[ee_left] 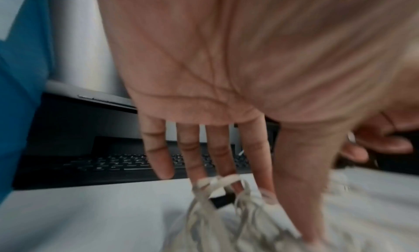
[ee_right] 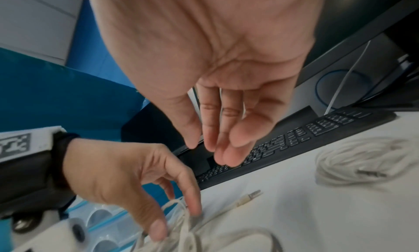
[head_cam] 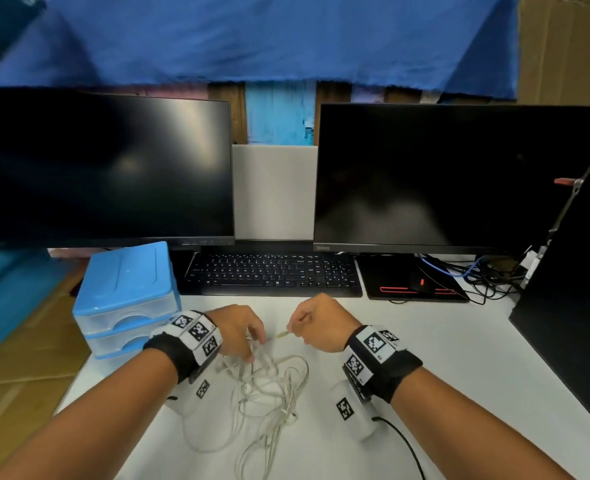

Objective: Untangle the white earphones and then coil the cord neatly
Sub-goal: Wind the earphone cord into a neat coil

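Note:
The white earphones (head_cam: 269, 386) lie in a loose tangle on the white table (head_cam: 459, 358), between my forearms. Two earbuds (head_cam: 247, 387) show among the loops. My left hand (head_cam: 256, 349) reaches down onto the far side of the tangle, and thumb and index finger pinch several strands (ee_right: 181, 211). In the left wrist view the cord (ee_left: 217, 189) bunches at the fingertips. The jack plug (ee_right: 249, 197) lies on the table just right of that hand. My right hand (head_cam: 290, 330) hovers close to the plug, and its fingers (ee_right: 211, 130) are relaxed and hold nothing.
A black keyboard (head_cam: 272, 275) runs just beyond the hands, under two dark monitors. A blue drawer unit (head_cam: 127, 289) stands at the left. A black pad (head_cam: 414, 282) and cables sit at the right, beside a black panel (head_cam: 570, 306). Another coiled white cable (ee_right: 362, 159) lies nearby.

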`<move>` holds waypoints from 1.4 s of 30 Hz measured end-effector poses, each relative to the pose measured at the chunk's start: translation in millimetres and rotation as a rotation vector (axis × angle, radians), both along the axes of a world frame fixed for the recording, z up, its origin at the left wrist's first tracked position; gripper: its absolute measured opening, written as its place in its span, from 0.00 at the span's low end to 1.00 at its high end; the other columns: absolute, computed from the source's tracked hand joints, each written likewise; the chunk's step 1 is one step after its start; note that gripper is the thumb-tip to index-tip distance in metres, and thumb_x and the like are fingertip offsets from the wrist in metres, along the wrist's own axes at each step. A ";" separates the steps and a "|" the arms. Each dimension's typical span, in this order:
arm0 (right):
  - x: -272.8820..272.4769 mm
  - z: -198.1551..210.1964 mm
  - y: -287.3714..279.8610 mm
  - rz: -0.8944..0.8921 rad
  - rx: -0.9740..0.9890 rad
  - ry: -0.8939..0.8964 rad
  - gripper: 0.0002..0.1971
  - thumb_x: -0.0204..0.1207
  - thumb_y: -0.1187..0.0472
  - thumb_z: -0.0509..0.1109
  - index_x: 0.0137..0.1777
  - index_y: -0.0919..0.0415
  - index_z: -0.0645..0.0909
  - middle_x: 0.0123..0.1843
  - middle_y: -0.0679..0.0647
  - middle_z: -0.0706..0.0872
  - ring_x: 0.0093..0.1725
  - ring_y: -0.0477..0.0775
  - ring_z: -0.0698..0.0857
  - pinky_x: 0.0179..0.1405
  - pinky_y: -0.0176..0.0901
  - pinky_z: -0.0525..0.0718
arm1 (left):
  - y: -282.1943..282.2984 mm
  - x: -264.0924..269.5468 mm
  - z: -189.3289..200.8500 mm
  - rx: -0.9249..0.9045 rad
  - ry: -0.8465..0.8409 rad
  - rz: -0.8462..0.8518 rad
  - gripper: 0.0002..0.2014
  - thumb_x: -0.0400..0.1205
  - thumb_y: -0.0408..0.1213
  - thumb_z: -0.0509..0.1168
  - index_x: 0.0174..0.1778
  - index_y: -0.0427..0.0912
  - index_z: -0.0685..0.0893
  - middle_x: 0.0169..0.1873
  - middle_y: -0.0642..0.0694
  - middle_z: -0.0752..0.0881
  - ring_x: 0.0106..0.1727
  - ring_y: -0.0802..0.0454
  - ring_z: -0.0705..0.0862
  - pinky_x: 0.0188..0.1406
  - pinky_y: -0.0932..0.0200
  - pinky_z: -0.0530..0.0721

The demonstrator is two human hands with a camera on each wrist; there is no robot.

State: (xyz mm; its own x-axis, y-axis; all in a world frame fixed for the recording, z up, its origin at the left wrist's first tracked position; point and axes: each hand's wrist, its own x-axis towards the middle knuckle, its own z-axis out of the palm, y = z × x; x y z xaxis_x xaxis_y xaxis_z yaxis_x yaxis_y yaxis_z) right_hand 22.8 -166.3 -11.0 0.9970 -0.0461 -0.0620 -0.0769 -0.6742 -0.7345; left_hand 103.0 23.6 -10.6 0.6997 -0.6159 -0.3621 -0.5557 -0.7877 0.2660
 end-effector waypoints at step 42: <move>-56.7 39.5 25.0 -0.012 0.679 -0.042 0.08 0.85 0.63 0.64 0.47 0.63 0.83 0.40 0.61 0.90 0.38 0.55 0.89 0.37 0.42 0.83 | 20.0 -47.3 48.0 -1.029 0.265 0.242 0.08 0.83 0.34 0.67 0.43 0.31 0.86 0.23 0.50 0.80 0.23 0.60 0.72 0.26 0.68 0.71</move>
State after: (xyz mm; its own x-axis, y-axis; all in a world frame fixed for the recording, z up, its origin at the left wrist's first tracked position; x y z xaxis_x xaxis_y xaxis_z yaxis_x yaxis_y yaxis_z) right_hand -33.8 -141.3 28.6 0.9989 -0.0213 -0.0425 -0.0438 -0.0621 -0.9971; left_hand 55.7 43.5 37.4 0.8189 -0.5666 0.0915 -0.2441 -0.1996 0.9490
